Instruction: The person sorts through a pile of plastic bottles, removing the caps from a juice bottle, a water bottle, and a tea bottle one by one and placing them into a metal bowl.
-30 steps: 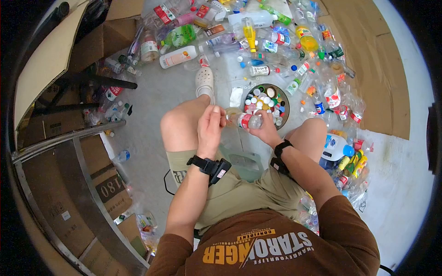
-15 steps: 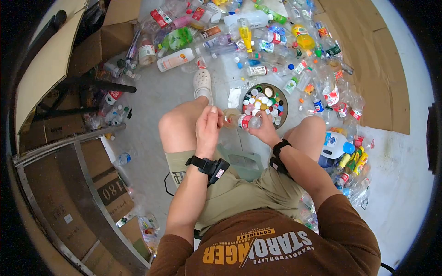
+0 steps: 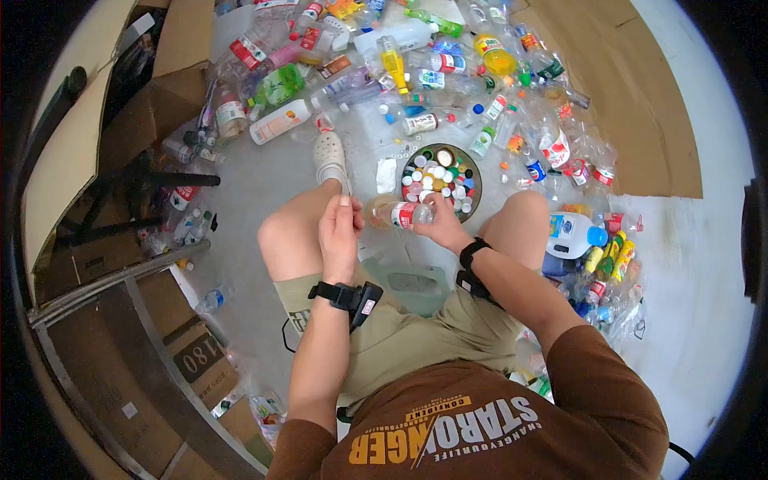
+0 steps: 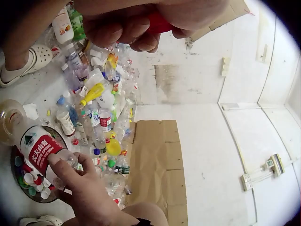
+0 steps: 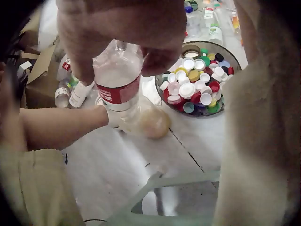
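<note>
My right hand (image 3: 442, 222) grips one end of a clear plastic bottle (image 4: 40, 153) with a red and white label. The bottle lies slantwise across the space between my knees, and its far end points toward my left hand. At that far end a clear, rounded shape with a yellowish tint (image 5: 156, 123) shows. My left hand (image 3: 340, 232) is raised beside it, thumb and fingers upward. In the left wrist view its curled fingers hold a small red cap (image 4: 160, 23), mostly hidden by them. Just beyond my right hand stands a round container (image 3: 478, 180) of loose bottle caps (image 5: 187, 88).
Many plastic bottles (image 3: 424, 122) cover the floor ahead and to the right, with a white jug (image 3: 572, 236) beside my right knee. Flattened cardboard (image 3: 640, 120) lies at far right. A metal frame (image 3: 160, 352) and cardboard boxes (image 3: 164, 104) stand on the left.
The head view has turned a little, so the scene sits further left and the left-hand boxes lower. Both hands keep nearly the same pose, and the bottle stays in my right hand.
</note>
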The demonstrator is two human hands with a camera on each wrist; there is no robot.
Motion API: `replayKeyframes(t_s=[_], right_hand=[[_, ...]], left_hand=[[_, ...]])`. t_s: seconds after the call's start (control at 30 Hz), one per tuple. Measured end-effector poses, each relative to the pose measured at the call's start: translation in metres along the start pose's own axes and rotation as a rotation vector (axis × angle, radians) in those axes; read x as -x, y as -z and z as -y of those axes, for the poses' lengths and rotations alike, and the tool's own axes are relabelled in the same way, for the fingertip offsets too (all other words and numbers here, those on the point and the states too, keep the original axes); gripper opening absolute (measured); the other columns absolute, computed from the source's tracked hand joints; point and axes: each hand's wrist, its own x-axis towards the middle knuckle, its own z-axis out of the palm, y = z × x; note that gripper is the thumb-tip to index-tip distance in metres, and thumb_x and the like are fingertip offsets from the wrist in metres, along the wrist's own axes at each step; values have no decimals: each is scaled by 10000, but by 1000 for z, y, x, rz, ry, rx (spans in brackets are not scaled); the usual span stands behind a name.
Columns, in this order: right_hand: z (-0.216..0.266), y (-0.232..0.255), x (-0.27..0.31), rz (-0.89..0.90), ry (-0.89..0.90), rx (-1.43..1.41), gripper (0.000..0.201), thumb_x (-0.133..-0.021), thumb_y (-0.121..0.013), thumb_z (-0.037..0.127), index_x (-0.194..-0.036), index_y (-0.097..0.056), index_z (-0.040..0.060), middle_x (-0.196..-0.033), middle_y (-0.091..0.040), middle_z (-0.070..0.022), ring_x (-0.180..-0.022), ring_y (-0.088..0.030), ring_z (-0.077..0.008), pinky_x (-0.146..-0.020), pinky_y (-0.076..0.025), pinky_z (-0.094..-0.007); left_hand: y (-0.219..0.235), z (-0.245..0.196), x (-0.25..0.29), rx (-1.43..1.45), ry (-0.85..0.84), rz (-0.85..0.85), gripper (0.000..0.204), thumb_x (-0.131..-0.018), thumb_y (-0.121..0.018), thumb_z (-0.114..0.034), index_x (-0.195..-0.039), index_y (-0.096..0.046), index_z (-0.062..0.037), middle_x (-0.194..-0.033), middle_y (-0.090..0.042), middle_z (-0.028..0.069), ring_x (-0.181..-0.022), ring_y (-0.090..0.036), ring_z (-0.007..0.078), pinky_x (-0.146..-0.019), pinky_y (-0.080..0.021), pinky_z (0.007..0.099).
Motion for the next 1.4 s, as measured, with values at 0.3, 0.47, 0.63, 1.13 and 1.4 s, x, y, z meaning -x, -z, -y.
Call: replayKeyframes(t_s=[0.3,0.47,0.63,1.13,1.4], right_hand=[[-10,-2,0,-12,-31,3,730,-633,-804,387,-1189,-462,59,-1110,-510,-251,-1087,-494,-392,-934,-426,-428],[-10,1,3,3,-61,38,731,-642,-801,408,-1185,-459,57,-1127,-502,-253,-1096,-494,-393,-935,-430,-430],[0,6,7,-23,-79,10,738,-641,-802,397,-1188,-448,52,-1133,-506,-252,-1104,-493,-392,-941,-428,-433],[-11,4,3,-7,-58,-35,785,-631,-800,424,-1216,-454,33,-1133,-512,-263,-1096,-516,-394,-941,-434,-421],[-10,5,5,2,-102,-51,784,-625,-807,413,-1211,-458,27,-1157,-507,-272,-1097,-520,-389,-947,-432,-423]], left_hand=[[-5,-3,1,-22,14,-3,347,-1011,-428,-331,-844,-560,-57,-624,-453,-22,-527,-361,62,-467,-252,219],[-4,-2,2,6,48,21,319,-1008,-436,-307,-857,-561,-55,-647,-467,-25,-561,-385,57,-489,-281,215],[-4,3,1,7,27,17,337,-1012,-427,-322,-851,-559,-57,-623,-458,-22,-531,-367,64,-469,-268,221],[-7,7,0,-5,6,20,336,-1015,-431,-312,-850,-565,-52,-614,-450,-23,-520,-357,62,-461,-252,216],[-8,6,0,7,23,10,334,-1014,-431,-308,-849,-562,-49,-605,-447,-21,-514,-356,62,-451,-243,216]])
